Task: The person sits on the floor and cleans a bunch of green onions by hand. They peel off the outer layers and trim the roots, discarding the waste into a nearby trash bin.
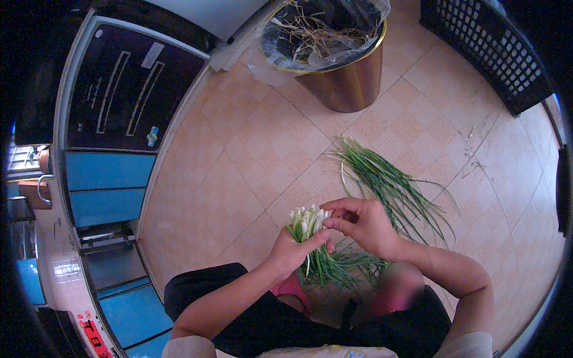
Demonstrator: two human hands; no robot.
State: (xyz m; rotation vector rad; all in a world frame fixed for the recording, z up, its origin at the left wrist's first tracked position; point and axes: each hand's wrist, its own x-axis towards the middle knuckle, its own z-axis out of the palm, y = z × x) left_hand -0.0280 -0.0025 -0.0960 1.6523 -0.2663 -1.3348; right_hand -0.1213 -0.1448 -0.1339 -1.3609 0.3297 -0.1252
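Observation:
A thick bunch of green stalks with white ends, like Chinese chives or thin scallions [308, 220], stands tilted in my left hand [293, 250], whose fingers and thumb wrap around it just below the white ends. My right hand [369, 223] is at the right side of the bunch, its thumb and index finger touching the white ends; whether a stalk is pinched between them cannot be told. The long green leaves hang down below my left hand. A second loose pile of the same greens [389, 179] lies on the tiled floor beyond my right hand.
A brown metal bin [347, 89] with a plastic liner and dry, root-like scraps stands ahead. A black plastic crate [492, 53] is at the upper right. Small scraps [476, 168] lie on the floor tiles. Blue-fronted cabinets [109, 172] line the left side.

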